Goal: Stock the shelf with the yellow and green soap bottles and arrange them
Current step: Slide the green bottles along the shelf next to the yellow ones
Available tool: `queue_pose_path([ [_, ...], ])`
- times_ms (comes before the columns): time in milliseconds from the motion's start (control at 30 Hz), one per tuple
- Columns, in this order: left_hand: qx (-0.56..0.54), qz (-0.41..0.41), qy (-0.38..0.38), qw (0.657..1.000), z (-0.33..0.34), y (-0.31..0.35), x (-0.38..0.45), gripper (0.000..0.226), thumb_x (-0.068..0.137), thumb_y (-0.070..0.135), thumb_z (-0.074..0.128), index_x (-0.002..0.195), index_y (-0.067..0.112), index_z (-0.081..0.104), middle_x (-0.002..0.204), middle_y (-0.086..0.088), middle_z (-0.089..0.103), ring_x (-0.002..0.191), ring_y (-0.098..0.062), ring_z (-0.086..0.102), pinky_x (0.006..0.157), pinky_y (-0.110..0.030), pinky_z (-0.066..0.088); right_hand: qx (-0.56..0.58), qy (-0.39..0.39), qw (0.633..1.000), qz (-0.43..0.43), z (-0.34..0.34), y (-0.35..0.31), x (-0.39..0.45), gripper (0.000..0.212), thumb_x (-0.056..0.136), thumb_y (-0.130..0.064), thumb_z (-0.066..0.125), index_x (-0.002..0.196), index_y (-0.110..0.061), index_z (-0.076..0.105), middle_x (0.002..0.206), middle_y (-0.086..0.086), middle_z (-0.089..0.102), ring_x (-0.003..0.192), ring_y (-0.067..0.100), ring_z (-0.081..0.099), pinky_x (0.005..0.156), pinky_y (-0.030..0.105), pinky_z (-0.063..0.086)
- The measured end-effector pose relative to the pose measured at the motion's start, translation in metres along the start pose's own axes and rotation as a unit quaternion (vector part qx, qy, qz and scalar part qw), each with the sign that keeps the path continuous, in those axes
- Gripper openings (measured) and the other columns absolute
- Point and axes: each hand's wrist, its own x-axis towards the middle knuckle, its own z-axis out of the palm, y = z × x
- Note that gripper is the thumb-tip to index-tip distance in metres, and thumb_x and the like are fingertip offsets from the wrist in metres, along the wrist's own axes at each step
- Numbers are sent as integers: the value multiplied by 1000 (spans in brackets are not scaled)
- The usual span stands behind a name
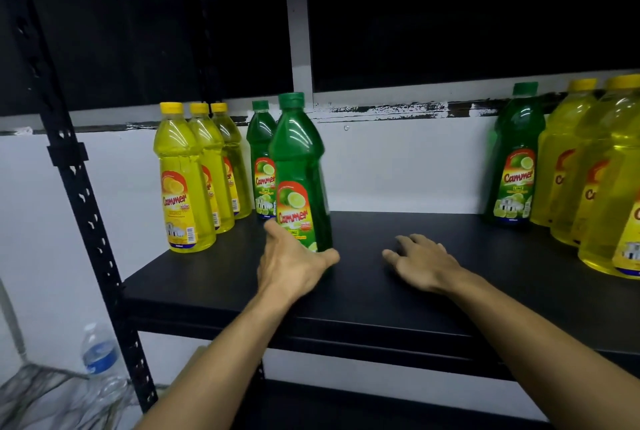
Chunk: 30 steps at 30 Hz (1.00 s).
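On the black shelf (381,291), three yellow soap bottles (183,187) stand in a row at the left, running front to back. Beside them a green bottle (260,159) stands at the back, and a second green bottle (299,166) stands in front of it. My left hand (291,263) cups the base of this front green bottle, thumb on one side and fingers on the other. My right hand (422,261) rests flat on the shelf, holding nothing. At the right end stand another green bottle (516,159) and several yellow bottles (588,170).
A black slotted upright post (86,221) frames the shelf's left side. A clear water bottle (100,360) stands lower left on a wire rack. A white wall lies behind the shelf. Bare shelf surface lies between the two bottle groups.
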Motion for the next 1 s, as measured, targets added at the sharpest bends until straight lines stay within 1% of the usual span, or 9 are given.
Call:
queue_pose_path([
  [100,-35,-4,5,999,-13,-21,27,98,66,36,86,133,9,20,116,-4,55,95,-23,57,80,-31,47,-33,-10,999,0,2,1,3,68,98,-57,24,154,-19,19,161,6,11,149,23,6,119,43,4],
  [167,-32,-6,14,999,-19,-31,44,96,70,31,86,134,5,20,118,-6,52,97,-22,53,80,-30,42,-45,-13,999,0,3,2,4,69,97,-58,22,154,-19,19,162,6,10,149,23,5,119,43,3],
  [267,-9,-19,6,1000,-26,-46,70,93,67,36,88,129,6,25,117,-6,52,103,-25,55,86,-35,48,-48,-14,999,-3,5,4,5,70,97,-60,21,154,-19,19,162,6,9,149,22,3,120,42,2],
  [333,-1,-25,12,1000,-30,-52,84,98,56,48,89,127,11,31,116,-3,55,106,-25,57,91,-39,51,-44,-13,999,-5,6,6,6,71,96,-61,22,154,-20,19,162,6,9,149,21,3,120,42,2],
  [400,4,-30,28,999,-30,-57,95,102,51,53,88,129,15,35,124,-5,53,115,-29,55,96,-46,50,-42,-10,999,-5,7,6,6,71,96,-62,22,154,-20,19,162,5,9,149,21,3,120,41,2],
  [467,17,-48,41,998,-27,-61,104,103,57,50,89,136,15,33,135,-11,44,124,-33,47,103,-48,45,-41,-5,999,-4,7,5,6,71,96,-62,23,154,-20,20,162,5,10,149,20,4,120,41,3],
  [567,9,-45,63,997,-24,-64,116,106,50,54,88,133,14,37,129,-11,52,119,-33,52,98,-48,49,-35,3,999,1,6,3,5,71,95,-62,24,153,-21,22,161,3,12,149,20,6,119,39,3],
  [733,8,-57,80,995,-17,-61,126,95,67,37,88,134,4,29,132,-14,47,121,-34,48,99,-43,44,-34,9,999,6,6,2,5,70,95,-62,26,153,-22,24,161,1,14,148,19,8,118,37,5],
  [1000,-1,-57,91,994,-6,-62,139,96,69,33,88,137,4,27,133,-15,47,123,-34,48,99,-42,45,-26,24,999,10,8,2,6,70,93,-64,28,151,-24,28,160,-1,17,147,21,14,118,38,9],
])
